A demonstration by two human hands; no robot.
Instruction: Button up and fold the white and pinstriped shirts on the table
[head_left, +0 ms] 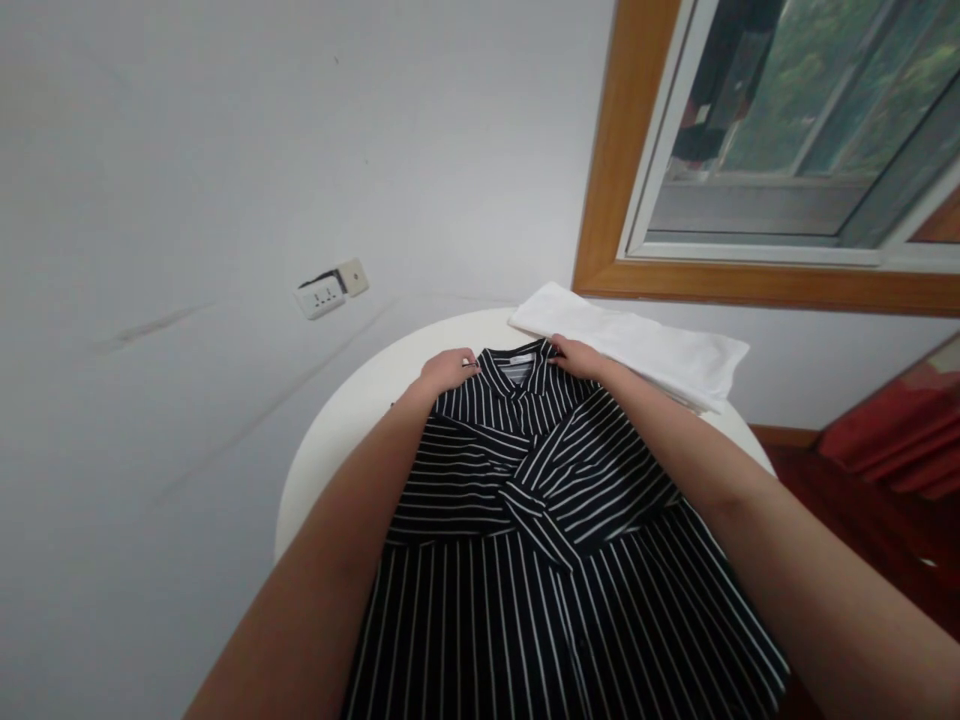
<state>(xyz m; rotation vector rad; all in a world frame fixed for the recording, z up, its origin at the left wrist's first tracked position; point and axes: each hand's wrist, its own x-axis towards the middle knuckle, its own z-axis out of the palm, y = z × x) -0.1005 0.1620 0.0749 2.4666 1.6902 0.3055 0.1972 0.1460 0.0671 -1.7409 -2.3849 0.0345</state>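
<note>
A black shirt with white stripes (540,520) lies face down on a round white table (337,440), collar at the far end and both sleeves crossed over its back. My left hand (448,370) pinches the left shoulder of the shirt beside the collar. My right hand (576,356) pinches the right shoulder at the collar's other side. Both hands have their fingers closed on the cloth.
A folded white cloth (637,345) lies on the table just beyond my right hand. A wall socket (322,295) sits on the white wall at the back. A wood-framed window (750,200) is at the upper right, and red fabric (900,430) lies at the right.
</note>
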